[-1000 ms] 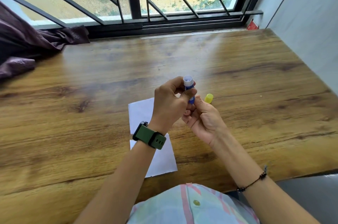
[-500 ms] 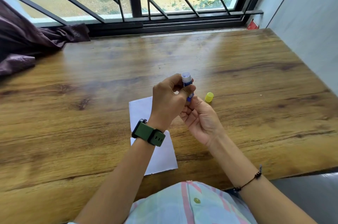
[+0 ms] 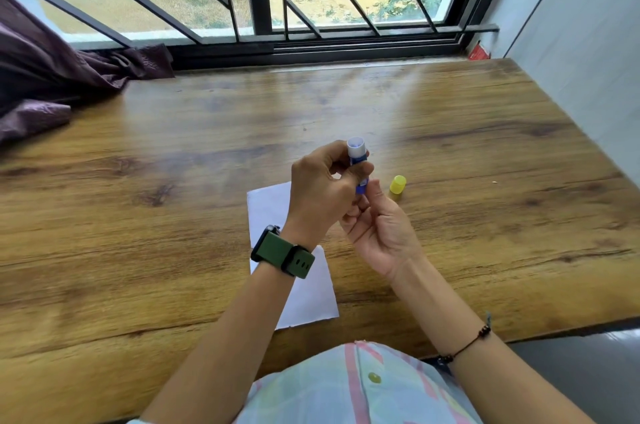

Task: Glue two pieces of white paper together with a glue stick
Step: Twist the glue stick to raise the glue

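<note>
A blue glue stick [image 3: 357, 154] with its white open end up is held upright above the table. My left hand [image 3: 320, 193] grips its barrel. My right hand [image 3: 379, 226], palm up, pinches the stick's lower end with thumb and fingertips. The yellow cap [image 3: 397, 187] stands on the wooden table [image 3: 173, 216] just right of my hands. White paper [image 3: 304, 292] lies flat under my left wrist; I cannot tell whether it is one sheet or two.
A dark purple curtain [image 3: 52, 77] is bunched at the far left of the table. A barred window [image 3: 259, 8] runs along the far edge and a grey wall [image 3: 588, 60] along the right. A small red object [image 3: 479, 51] sits in the back right corner.
Both hands stay together on the glue stick. The stick has shifted slightly, and my right thumb has moved up along its lower end. The cap and paper have not moved.
</note>
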